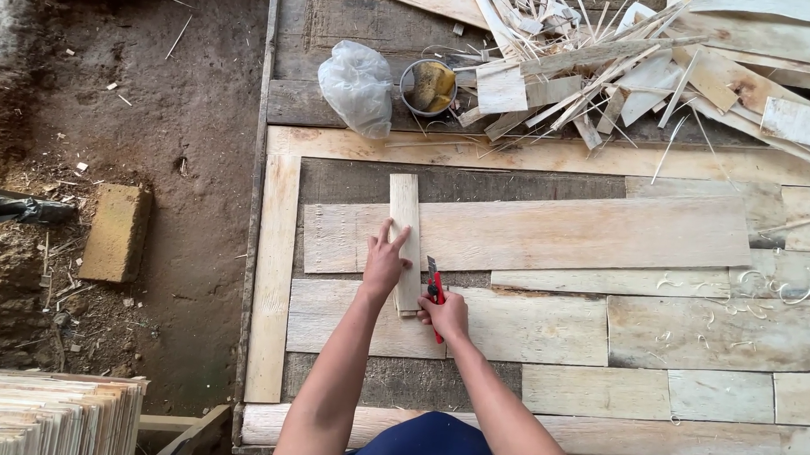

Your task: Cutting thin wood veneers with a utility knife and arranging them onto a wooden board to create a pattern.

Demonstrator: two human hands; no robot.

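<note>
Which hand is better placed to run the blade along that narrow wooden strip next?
The right hand, most likely. It already grips the red utility knife, blade close to the strip's right edge. The left hand lies flat on the narrow strip, fingers spread, pinning it against the wide board.

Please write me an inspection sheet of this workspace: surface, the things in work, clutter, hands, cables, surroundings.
Surface: grey plank workbench, covered with pale flat wooden boards lying side by side.
Things in work: narrow pale wooden strip lies upright across a long wide pale board; red utility knife at the strip's right edge.
Clutter: heap of wood offcuts and splinters at the far side; crumpled clear plastic bag; small round metal tin; curled shavings.
Hands: left hand presses flat on the strip, fingers spread; right hand grips the knife.
Cables: nothing seen.
Surroundings: bare earth floor, yellowish block, stack of thin wood sheets.
</note>
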